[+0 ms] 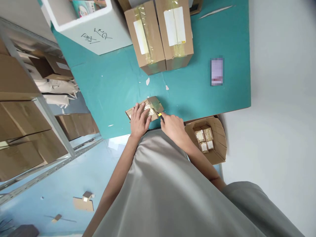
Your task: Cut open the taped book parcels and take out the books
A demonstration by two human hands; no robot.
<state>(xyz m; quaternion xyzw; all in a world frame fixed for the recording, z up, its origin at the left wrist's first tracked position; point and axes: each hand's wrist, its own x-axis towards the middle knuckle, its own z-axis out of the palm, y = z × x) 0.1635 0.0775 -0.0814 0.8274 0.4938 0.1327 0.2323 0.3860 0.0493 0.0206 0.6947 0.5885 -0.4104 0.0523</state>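
A small flattened cardboard box [155,102] with clear tape across it lies near the front edge of the green table [103,85]. My left hand [140,120] rests on its left part, fingers spread and pressing it down. In my right hand [172,126] is a utility knife [160,116] with a dark and yellow body, my fingers wrapped round its handle. The knife's front end is at the right side of the cardboard, by the tape. Its blade is too small to make out.
Two taped cartons [150,39] and a white foam box [96,33] stand at the back. A phone-like blurred object [217,71] lies at the right. Below the table's right edge is an open carton [219,148] holding several small boxes. Shelving [54,121] stands left.
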